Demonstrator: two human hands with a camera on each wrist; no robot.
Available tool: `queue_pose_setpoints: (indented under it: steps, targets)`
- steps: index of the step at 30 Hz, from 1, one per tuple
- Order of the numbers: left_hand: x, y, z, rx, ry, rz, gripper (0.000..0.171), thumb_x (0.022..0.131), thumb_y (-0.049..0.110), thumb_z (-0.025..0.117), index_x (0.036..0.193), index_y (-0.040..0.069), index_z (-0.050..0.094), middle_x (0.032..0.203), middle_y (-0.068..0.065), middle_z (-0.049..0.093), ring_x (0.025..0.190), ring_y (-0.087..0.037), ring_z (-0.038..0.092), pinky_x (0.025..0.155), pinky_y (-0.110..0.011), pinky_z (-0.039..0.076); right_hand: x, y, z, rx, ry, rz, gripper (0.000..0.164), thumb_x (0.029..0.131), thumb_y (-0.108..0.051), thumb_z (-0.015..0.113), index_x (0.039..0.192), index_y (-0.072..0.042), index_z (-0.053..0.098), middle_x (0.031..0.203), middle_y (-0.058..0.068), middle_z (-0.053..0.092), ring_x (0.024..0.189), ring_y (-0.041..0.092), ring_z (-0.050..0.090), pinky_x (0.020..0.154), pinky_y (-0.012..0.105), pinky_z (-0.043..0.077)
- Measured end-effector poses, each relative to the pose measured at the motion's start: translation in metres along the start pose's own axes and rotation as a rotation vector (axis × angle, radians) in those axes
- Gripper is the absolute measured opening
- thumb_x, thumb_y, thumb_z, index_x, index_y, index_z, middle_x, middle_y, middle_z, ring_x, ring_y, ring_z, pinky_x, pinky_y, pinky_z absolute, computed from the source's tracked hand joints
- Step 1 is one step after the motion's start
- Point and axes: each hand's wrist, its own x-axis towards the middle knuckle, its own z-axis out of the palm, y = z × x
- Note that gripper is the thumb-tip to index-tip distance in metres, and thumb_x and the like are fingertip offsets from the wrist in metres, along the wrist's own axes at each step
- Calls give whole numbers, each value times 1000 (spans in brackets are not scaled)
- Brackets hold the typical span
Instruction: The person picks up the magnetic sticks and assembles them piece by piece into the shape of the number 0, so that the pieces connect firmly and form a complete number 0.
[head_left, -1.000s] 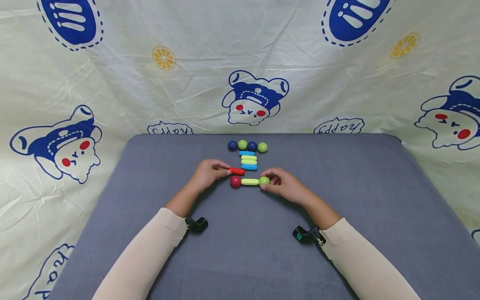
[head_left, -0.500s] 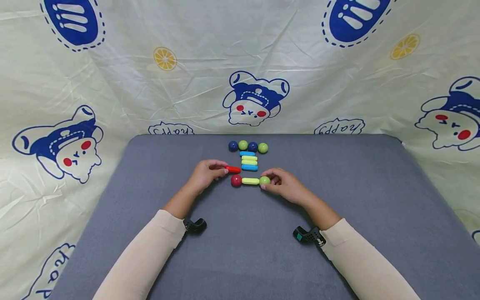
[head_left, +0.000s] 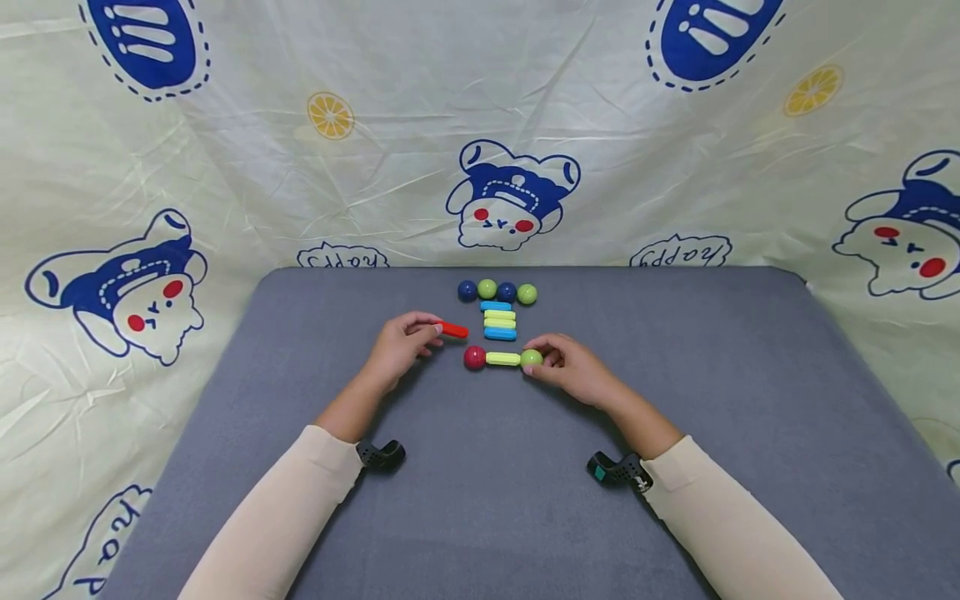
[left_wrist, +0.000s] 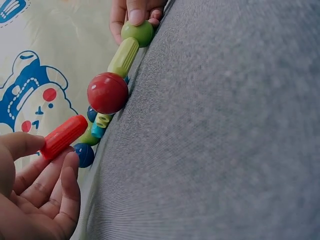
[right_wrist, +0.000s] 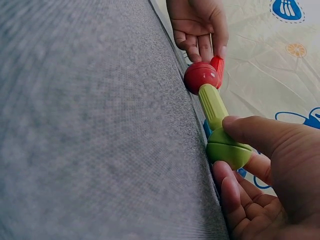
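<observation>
My left hand (head_left: pixel 401 348) pinches one end of a red ribbed rod (left_wrist: pixel 65 136) between thumb and fingers, left of the other pieces. My right hand (head_left: pixel 572 368) grips a green ball (right_wrist: pixel 228 149) with thumb and fingers. That ball joins a yellow-green rod (right_wrist: pixel 213 106), whose far end meets a red ball (left_wrist: pixel 108 93); the three form one straight piece lying left to right in the head view. The free end of the red rod points toward the loose pieces, apart from the red ball.
Behind the joined piece lie blue rods (head_left: pixel 500 334) and yellow-green rods (head_left: pixel 500 319) in a stack-like column. Beyond them, dark blue balls (head_left: pixel 467 291) and green balls (head_left: pixel 527 294) form a row near the far edge of the grey table (head_left: pixel 480 500). A printed curtain (head_left: pixel 405 167) hangs behind.
The left hand has drawn the red rod left and slightly away from me, off from beside the red ball. My right hand keeps its hold on the green ball, nearly still.
</observation>
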Motion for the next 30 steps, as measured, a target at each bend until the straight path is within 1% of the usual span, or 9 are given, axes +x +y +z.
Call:
queue_pose_setpoints:
  steps: [2, 5, 8, 11, 13, 16, 18, 26, 30]
  targets:
    - [-2, 1, 0, -7, 1, 14, 27, 98, 15, 63, 121, 2, 68, 113, -24, 72, 92, -26, 70, 72, -27, 53, 0, 0, 0, -5, 2, 2, 34, 94, -21, 73, 126, -10, 66, 108, 10, 60, 89, 19, 55, 77, 30, 47]
    - [-5, 1, 0, -4, -5, 26, 26, 98, 14, 61, 121, 2, 68, 110, -23, 71, 94, -29, 69, 72, -28, 53, 0, 0, 0, -9, 4, 6, 35, 94, -22, 73, 126, -10, 66, 109, 10, 60, 89, 19, 55, 77, 31, 47]
    - [-9, 1, 1, 5, -27, 24, 27, 99, 14, 60, 122, 1, 69, 107, -19, 72, 93, -28, 69, 72, -28, 54, 0, -1, 0, -8, 4, 8, 35, 94, -22, 72, 126, -10, 65, 109, 10, 60, 90, 19, 55, 77, 30, 47]
    - [-14, 2, 2, 19, -51, 7, 29, 100, 16, 59, 125, 2, 69, 107, -15, 72, 93, -23, 67, 73, -28, 55, 1, -1, 1, 0, 6, 11, 35, 94, -22, 73, 126, -10, 65, 109, 10, 60, 90, 19, 55, 77, 30, 47]
    - [-16, 2, 3, 22, -64, -7, 31, 101, 18, 59, 127, 4, 69, 110, -12, 72, 92, -19, 66, 75, -28, 56, 1, 0, 1, 2, 9, 12, 35, 94, -22, 73, 126, -10, 66, 109, 10, 60, 89, 19, 55, 77, 31, 47]
    - [-20, 2, 5, 32, -82, -27, 32, 102, 19, 59, 129, 5, 69, 114, -12, 71, 89, -14, 64, 78, -29, 58, 1, 0, 1, -1, 11, 14, 35, 94, -22, 73, 126, -11, 66, 109, 10, 60, 90, 19, 55, 77, 31, 47]
    - [-22, 2, 7, 36, -101, -33, 33, 102, 19, 59, 129, 4, 68, 115, -13, 72, 87, -12, 65, 79, -29, 58, 1, 1, 1, -6, 13, 14, 35, 94, -22, 73, 127, -11, 66, 110, 11, 61, 90, 19, 55, 78, 32, 46]
    - [-30, 7, 13, 46, -192, -83, 34, 99, 16, 62, 129, -1, 66, 108, -13, 70, 75, -10, 65, 73, -26, 59, 2, 1, 2, -14, 18, 11, 34, 94, -21, 73, 126, -11, 66, 111, 11, 61, 90, 19, 55, 77, 31, 47]
    - [-31, 5, 15, 50, -234, -103, 37, 98, 16, 63, 131, -1, 64, 105, -12, 70, 73, -10, 65, 73, -26, 59, 2, 1, 2, -16, 20, 12, 34, 94, -21, 73, 126, -11, 66, 111, 11, 62, 90, 19, 56, 78, 32, 47]
